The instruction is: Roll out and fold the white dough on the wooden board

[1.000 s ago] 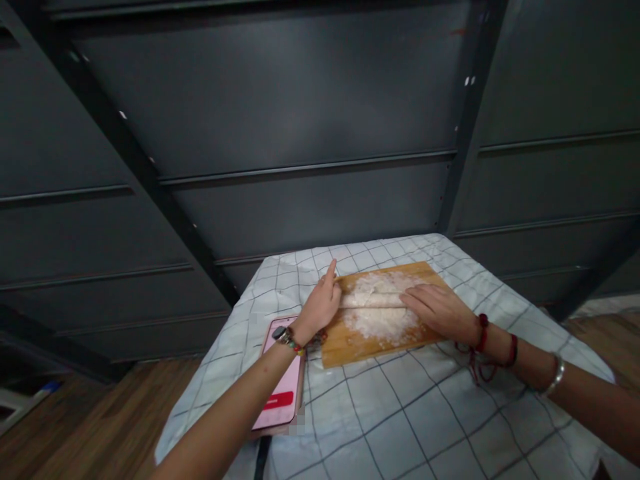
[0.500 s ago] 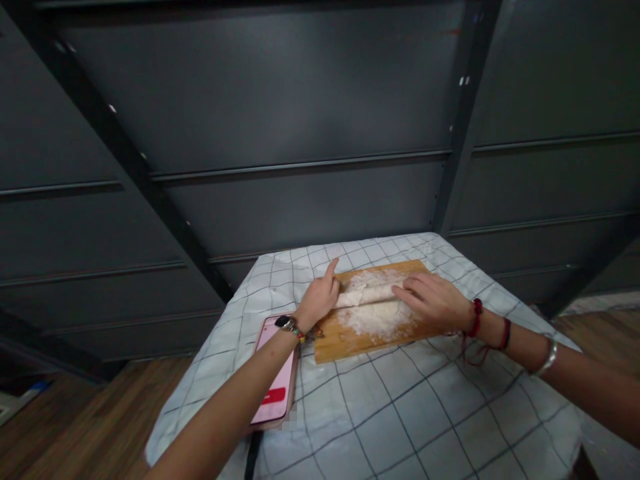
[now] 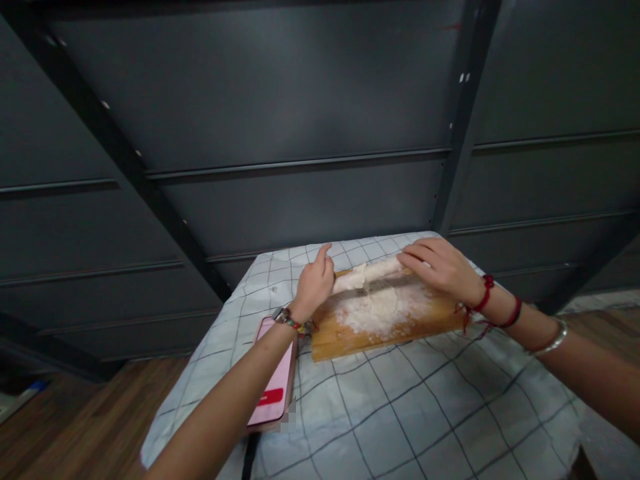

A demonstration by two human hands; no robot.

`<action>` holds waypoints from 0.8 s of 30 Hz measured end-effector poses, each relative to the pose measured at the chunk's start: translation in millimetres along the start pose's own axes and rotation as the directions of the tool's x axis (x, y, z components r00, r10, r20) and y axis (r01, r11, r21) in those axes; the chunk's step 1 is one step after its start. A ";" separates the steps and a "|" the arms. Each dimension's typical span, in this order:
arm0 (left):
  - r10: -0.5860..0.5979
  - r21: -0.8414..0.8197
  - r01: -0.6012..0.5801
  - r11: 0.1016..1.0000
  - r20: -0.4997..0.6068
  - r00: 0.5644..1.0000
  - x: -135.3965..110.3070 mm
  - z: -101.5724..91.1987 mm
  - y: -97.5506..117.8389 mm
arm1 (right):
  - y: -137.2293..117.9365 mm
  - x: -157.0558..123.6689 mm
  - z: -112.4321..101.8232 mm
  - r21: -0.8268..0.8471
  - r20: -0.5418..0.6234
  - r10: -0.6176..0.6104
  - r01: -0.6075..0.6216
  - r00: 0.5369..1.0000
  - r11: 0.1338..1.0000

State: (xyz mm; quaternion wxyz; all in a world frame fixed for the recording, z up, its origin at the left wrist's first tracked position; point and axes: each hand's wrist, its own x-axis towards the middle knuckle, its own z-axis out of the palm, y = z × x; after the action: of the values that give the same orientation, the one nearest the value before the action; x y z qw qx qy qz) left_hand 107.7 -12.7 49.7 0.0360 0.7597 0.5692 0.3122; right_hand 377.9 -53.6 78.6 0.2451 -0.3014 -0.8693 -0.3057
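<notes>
A long roll of white dough (image 3: 369, 273) hangs a little above a floured wooden cutting board (image 3: 345, 340). My left hand (image 3: 314, 283) grips the roll's left end, fingers curled round it. My right hand (image 3: 440, 263) holds the right end, fingers wrapped over the top. Flour dust falls from the roll onto the pile of flour (image 3: 383, 310) on the board. Bracelets circle both wrists.
The board lies on a small table under a white checked cloth (image 3: 400, 413). A pink phone (image 3: 273, 390) with a lit screen rests left of the board under my left forearm. Dark metal panels stand behind the table. Wooden floor shows on both sides.
Both hands have closed on the dough roll and lifted it off the board toward the far edge; before, they pressed it flat on the flour.
</notes>
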 end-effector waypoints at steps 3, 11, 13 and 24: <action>0.039 -0.075 -0.040 0.996 -0.013 0.999 8.3 -14.9 4.1 | 8.4 7.6 -8.7 0.079 0.055 0.032 -0.037 0.998 0.996; 0.096 0.000 -0.097 0.995 0.144 0.985 1.1 2.3 8.6 | 16.9 -24.1 2.6 0.212 0.182 0.124 -0.162 0.975 0.964; 0.087 0.076 -0.104 0.992 0.193 0.977 0.4 16.3 10.7 | 21.0 -32.5 11.3 0.249 0.240 0.142 -0.203 0.960 0.947; 0.022 0.245 -0.106 0.964 0.321 0.947 15.8 47.1 8.8 | 31.1 -43.9 53.1 0.492 0.623 0.142 -0.527 0.769 0.693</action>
State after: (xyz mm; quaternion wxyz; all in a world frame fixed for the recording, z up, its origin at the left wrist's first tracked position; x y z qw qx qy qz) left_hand 141.8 12.4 22.4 0.0167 0.8162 0.5668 0.1109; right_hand 416.7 -14.4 27.0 0.1320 -0.4321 -0.8774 0.1611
